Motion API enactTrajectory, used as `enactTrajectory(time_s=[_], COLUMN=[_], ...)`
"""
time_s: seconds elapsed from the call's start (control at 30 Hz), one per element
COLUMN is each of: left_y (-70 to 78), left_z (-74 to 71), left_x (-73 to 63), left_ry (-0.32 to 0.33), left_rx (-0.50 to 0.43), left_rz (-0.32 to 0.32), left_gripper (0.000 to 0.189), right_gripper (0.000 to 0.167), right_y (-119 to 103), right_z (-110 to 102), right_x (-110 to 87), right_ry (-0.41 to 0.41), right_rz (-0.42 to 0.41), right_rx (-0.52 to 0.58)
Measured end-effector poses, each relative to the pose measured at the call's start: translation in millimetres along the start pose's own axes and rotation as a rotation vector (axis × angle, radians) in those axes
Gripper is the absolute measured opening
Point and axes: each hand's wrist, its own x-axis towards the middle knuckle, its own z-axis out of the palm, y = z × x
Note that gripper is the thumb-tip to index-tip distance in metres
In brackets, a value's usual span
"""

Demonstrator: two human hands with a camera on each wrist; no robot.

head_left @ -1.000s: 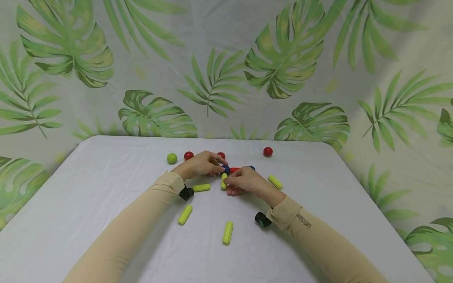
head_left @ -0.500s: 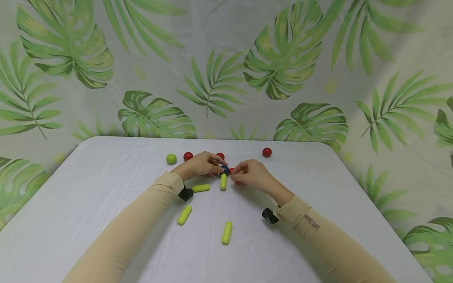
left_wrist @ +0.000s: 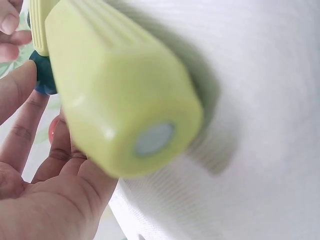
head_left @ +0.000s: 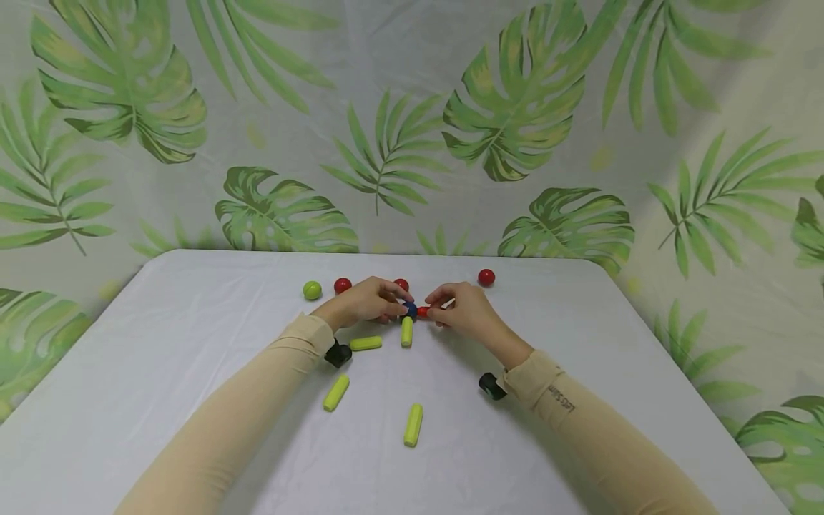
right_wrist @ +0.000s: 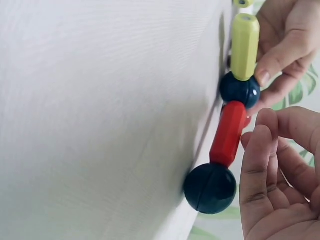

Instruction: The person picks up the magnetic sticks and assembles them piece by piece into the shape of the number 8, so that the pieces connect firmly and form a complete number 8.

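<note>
With thumb and fingers, my left hand (head_left: 368, 299) pinches a dark blue ball (right_wrist: 240, 91) at the middle of the table. A yellow-green stick (right_wrist: 245, 47) joins that ball and points toward me. From the ball's right side runs a red stick (right_wrist: 229, 134), ending in a second blue ball (right_wrist: 210, 188) that my right hand hides in the head view. My right hand (head_left: 466, 311) is beside the red stick, fingers loosely bent and apparently holding nothing. Close to the left wrist lies another yellow-green stick (left_wrist: 125, 95) with a metal disc in its end.
Behind the hands lie a green ball (head_left: 312, 290) and red balls, one at left (head_left: 343, 285), one partly hidden (head_left: 402, 284) and one at right (head_left: 486, 277). Nearer me are two loose yellow-green sticks, a left stick (head_left: 336, 393) and a front stick (head_left: 413, 425). A leaf-patterned cloth (head_left: 386, 157) hangs behind.
My right hand has left the yellow-green stick on the blue ball and shifted right beside the red stick. Its fingers have spread somewhat. My left hand stays on the blue ball.
</note>
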Motion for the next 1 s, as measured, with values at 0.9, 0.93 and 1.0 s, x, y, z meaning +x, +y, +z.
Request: enactTrajectory(time_s=[0.9,0.93,1.0], left_y=[-0.3,0.2,1.3], left_z=[3.6,3.7,3.3], left_x=[1.5,0.8,0.1], left_ry=[0.047,0.047,0.048], left_rx=[0.019,0.020,0.028], left_rz=[-0.010,-0.013,-0.019], left_gripper=[0.022,0.022,0.023], right_gripper=[0.020,0.020,0.020], right_y=[1,1,1], right_z=[17,17,17], right_x=[14.4,14.5,14.8], right_ry=[0.012,0.011,0.007], right_rz=[-0.154,-0.157,-0.160], right_rx=[-0.126,-0.129,-0.130])
